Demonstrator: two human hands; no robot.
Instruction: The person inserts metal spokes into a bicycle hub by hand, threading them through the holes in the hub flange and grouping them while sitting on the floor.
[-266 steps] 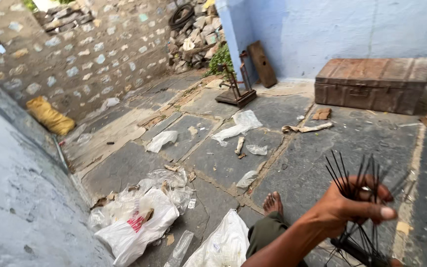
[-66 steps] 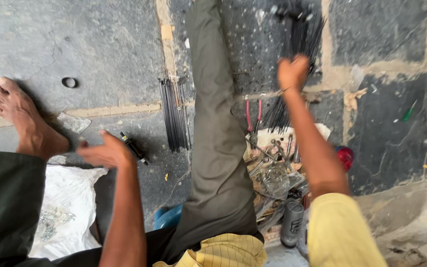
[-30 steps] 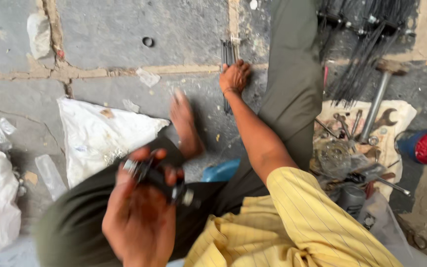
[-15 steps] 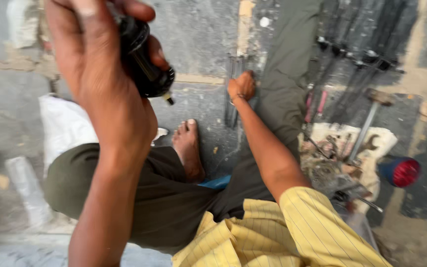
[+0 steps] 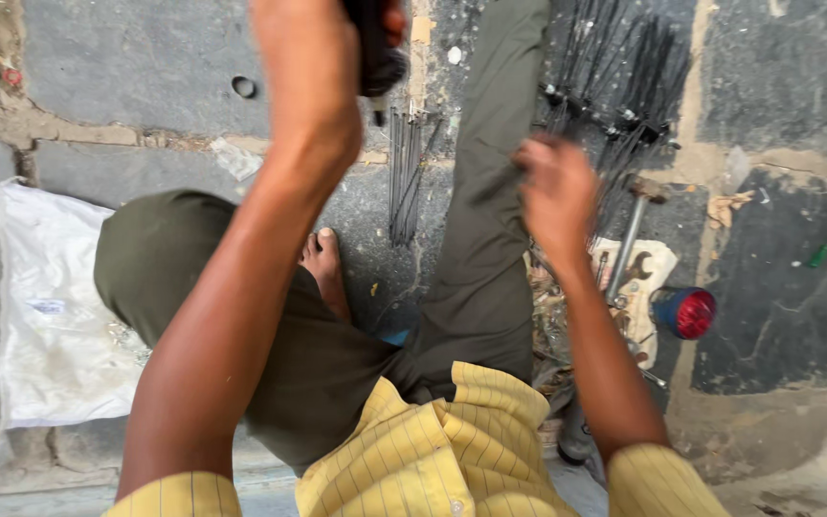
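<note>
Seated person working among bicycle spokes on a stone floor.
Left hand (image 5: 337, 38), half cropped, is gripping a dark hub-like part (image 5: 375, 57); blurred right hand (image 5: 552, 191) is hovering over loose spokes (image 5: 614, 86), grip unclear.

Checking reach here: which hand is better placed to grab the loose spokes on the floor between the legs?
Likely the right: the right hand is low beside the loose spokes, while the left hand is raised, gripping a dark part.

I see a floor (image 5: 126, 67) of dark stone slabs, pale cracked mortar joints, daylight. White sack (image 5: 50, 306) lies flat at left; small ring (image 5: 243, 87) on a slab.
</note>
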